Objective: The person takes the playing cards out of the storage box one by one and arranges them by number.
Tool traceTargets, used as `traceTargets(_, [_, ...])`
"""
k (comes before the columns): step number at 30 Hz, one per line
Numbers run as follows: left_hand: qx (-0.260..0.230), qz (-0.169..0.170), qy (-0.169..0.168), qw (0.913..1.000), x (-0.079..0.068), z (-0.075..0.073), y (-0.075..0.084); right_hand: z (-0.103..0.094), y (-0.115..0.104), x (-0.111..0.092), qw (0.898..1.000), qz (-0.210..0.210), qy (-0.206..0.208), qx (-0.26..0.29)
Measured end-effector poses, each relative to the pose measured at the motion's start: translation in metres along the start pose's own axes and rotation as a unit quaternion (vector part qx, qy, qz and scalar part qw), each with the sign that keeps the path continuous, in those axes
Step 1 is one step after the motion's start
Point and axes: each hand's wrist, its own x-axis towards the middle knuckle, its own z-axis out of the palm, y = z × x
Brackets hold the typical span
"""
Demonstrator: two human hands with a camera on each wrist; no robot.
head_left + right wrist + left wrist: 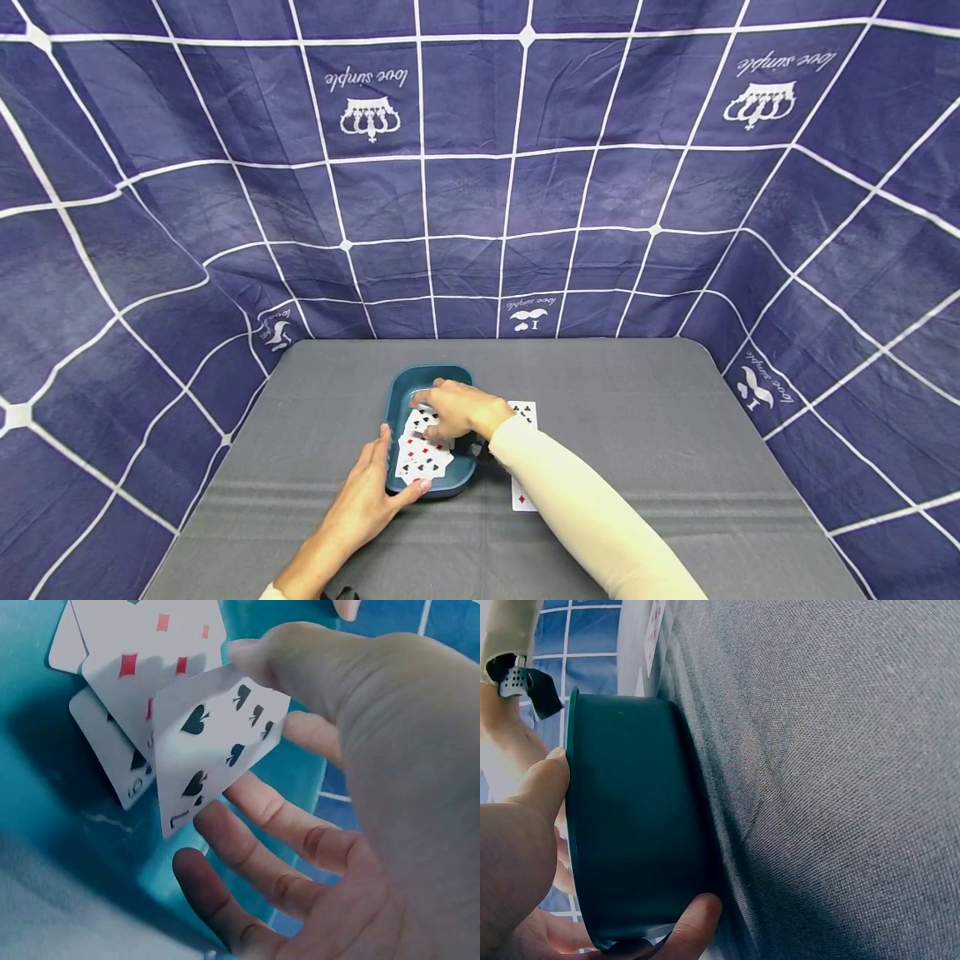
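Note:
A teal plastic basin stands on the table with several overlapping playing cards on its floor, red diamonds and black spades among them. My left hand holds the basin's near left corner, its thumb on the rim and the fingers spread along the outer wall. Over the basin, my right hand pinches a seven of spades at its edge, thumb on the printed face. That card is tilted above the others; a six lies partly covered below it.
Right of the basin, more playing cards lie on the grey cloth table, partly hidden by my right forearm. A blue curtain with white lines encloses the back and sides.

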Motion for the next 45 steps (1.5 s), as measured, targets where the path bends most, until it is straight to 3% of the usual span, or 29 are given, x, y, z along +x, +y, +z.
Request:
traceTargets(8, [0.001, 0.000, 0.004, 1.0000, 0.000, 0.000, 0.001, -0.013, 0.012, -0.015, 0.995, -0.051, 0.051, 0.062])
traceTargets(17, [0.008, -0.004, 0.003, 1.0000, 0.000, 0.002, 0.001, -0.027, 0.032, -0.041, 0.987, -0.072, 0.107, 0.098])
traceTargets(32, [0.007, -0.013, -0.005, 0.9999, 0.000, 0.001, 0.003, -0.036, 0.078, -0.096, 0.990, -0.037, 0.096, 0.097])
traceTargets(45, [0.014, -0.014, -0.004, 0.9998, 0.001, 0.003, 0.001, -0.027, 0.115, -0.131, 0.981, -0.036, 0.172, 0.083])
